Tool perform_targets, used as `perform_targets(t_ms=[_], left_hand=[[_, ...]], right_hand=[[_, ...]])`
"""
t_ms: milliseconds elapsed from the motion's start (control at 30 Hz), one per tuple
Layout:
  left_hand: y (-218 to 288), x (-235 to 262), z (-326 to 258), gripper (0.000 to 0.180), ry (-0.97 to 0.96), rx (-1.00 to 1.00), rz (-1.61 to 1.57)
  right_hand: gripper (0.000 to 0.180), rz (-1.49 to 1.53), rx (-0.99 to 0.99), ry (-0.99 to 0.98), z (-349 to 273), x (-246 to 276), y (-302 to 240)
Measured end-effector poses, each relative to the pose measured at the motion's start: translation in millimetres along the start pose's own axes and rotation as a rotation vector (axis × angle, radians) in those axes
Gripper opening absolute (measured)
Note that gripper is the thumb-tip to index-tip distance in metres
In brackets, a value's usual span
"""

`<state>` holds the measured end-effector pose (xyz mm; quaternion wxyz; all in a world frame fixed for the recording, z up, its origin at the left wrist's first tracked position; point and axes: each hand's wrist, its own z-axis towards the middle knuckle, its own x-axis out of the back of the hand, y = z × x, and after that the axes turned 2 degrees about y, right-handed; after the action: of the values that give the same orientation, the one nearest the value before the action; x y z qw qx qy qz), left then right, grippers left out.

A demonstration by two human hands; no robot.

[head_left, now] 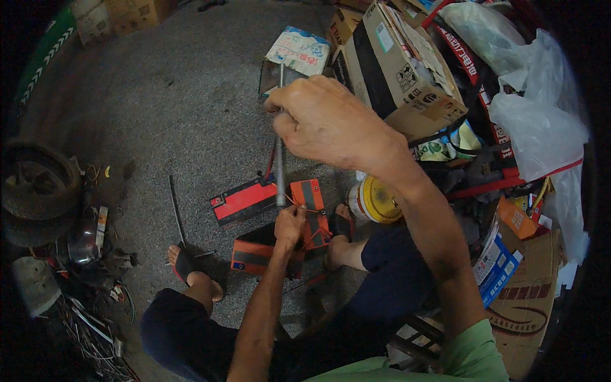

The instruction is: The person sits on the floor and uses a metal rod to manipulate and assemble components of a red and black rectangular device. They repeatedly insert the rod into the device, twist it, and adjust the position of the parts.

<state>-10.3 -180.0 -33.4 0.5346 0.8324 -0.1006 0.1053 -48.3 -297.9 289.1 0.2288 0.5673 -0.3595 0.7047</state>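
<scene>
Down between my feet, several box-shaped batteries lie close together: a red and black battery (251,198), an orange and grey battery (312,191), and another orange and grey battery (258,254). My left hand (290,226) is closed beside them, its fingers pinching a thin orange wire (283,197) that runs along the batteries. Higher up, my right hand (318,118) makes a fist, with a small dark teal bit showing at its fingers; what it grips is mostly hidden. A grey metal rod (280,175) shows above and below that fist; whether I hold it I cannot tell.
On the right stand a yellow-lidded bucket (380,198), a large cardboard box (401,70) and clear plastic bags (538,130). Tyres (38,191) and a heap of scrap metal and wires (89,331) lie left. A thin dark bar (175,207) rests near my left foot.
</scene>
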Motion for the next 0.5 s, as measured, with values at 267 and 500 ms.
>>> perform_targets(t_ms=[267,500], left_hand=[[0,-5,2,0.043,0.000,-0.002,-0.057],[-4,-5,-1,0.048,0.004,-0.013,-0.065]], right_hand=[[0.027,-0.214,0.292,0.341,-10,-5,5],[0.023,-0.129,0.134,0.292,-4,-11,-6]])
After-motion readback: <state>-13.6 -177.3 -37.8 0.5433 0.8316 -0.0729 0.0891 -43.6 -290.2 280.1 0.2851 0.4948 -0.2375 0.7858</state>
